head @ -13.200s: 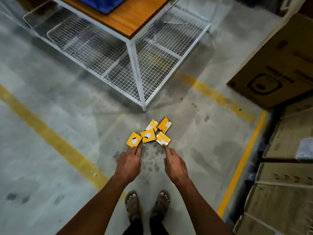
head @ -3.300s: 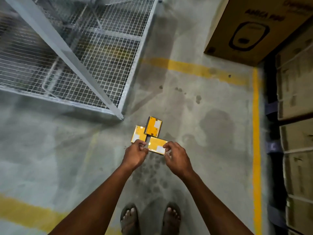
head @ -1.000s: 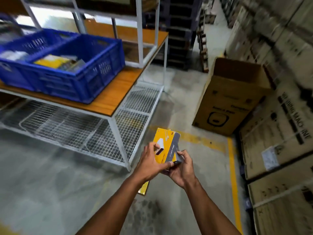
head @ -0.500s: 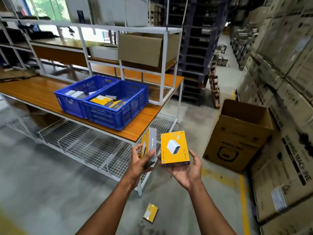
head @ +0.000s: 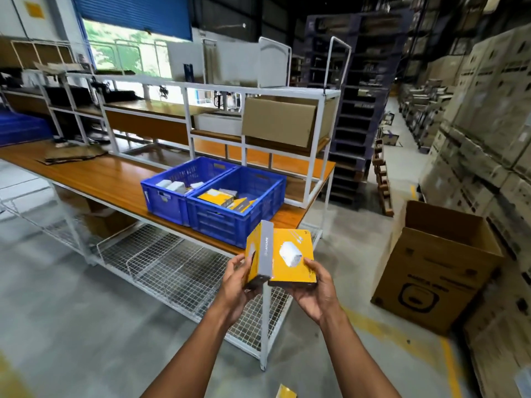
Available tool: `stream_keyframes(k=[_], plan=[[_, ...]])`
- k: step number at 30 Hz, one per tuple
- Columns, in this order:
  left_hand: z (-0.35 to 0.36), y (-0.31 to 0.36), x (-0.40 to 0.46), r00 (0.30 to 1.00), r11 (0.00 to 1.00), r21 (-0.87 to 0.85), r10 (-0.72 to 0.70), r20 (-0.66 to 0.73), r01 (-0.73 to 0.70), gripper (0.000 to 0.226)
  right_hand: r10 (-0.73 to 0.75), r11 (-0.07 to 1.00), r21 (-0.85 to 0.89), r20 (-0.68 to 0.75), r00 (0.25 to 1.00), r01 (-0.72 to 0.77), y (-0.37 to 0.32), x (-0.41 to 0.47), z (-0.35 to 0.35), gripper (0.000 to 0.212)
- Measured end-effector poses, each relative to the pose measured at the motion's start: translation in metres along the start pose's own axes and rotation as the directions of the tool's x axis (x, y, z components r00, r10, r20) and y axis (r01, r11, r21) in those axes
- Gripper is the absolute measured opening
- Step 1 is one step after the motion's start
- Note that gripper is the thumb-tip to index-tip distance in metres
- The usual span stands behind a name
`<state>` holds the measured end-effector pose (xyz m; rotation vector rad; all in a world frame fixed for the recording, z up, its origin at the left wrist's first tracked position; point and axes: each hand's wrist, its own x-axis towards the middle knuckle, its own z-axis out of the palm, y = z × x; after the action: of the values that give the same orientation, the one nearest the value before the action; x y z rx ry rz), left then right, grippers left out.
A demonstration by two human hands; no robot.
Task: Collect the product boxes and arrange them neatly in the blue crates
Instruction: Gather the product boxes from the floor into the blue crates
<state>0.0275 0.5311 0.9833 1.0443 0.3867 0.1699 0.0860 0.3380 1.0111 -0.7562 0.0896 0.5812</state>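
Both boxes are now sitting closer together than half a second ago, their edges meeting in front of the person's chest, and the view is taking in more of the bench beyond. The left hand (head: pixel 235 278) is gripping an upright yellow box (head: pixel 260 255) with its grey spine turned toward the camera, thumb on the near face and fingers curling behind. The right hand (head: pixel 314 291) is cradling a flat yellow box (head: pixel 291 261) from below, its printed face showing a white charger, with the thumb resting on the right edge of that face. The two boxes are touching along the spine. Beyond the hands, two blue crates are standing side by side on the wooden bench (head: pixel 109 179): the right crate (head: pixel 235 202) is holding several yellow and grey boxes lying loosely, and the left crate (head: pixel 184 186) is holding pale boxes. At the bottom edge of the view a stray yellow box (head: pixel 286 392) is lying on the concrete floor (head: pixel 71 326), partly cut off. A large open cardboard carton (head: pixel 436 268) is standing on the floor to the right, near stacked brown cartons (head: pixel 488 124) that are lining the aisle. A wire shelf (head: pixel 178 271) is running beneath the bench.
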Motion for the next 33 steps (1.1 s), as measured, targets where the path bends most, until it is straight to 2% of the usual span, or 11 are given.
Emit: stream_keyframes(k=[5,14,21,29,33], plan=[[-0.071,0.038,0.025,0.996,0.989,-0.144,0.023,-0.088,-0.035,0.045,-0.017,1.0,-0.026,-0.076,0.997,0.015,0.03,0.031,0.031,0.053],[-0.15,0.081,0.06,0.973,0.976,-0.206,0.015,-0.231,-0.064,0.029,-0.075,0.997,0.011,-0.142,0.987,0.078,0.057,0.107,0.067,0.058],[-0.182,0.102,0.128,0.963,0.98,-0.188,0.007,-0.27,-0.06,0.042,-0.092,0.996,-0.027,-0.136,0.986,0.089,0.059,0.202,0.093,0.048],[-0.189,0.143,0.256,0.969,0.993,-0.118,-0.016,-0.246,-0.013,0.04,-0.101,0.985,-0.15,-0.141,0.985,0.08,0.049,0.34,0.108,0.045],[-0.18,0.161,0.32,0.978,0.997,-0.079,-0.004,-0.206,-0.012,0.031,-0.119,0.981,-0.171,-0.164,0.979,0.09,0.031,0.406,0.117,0.042]])
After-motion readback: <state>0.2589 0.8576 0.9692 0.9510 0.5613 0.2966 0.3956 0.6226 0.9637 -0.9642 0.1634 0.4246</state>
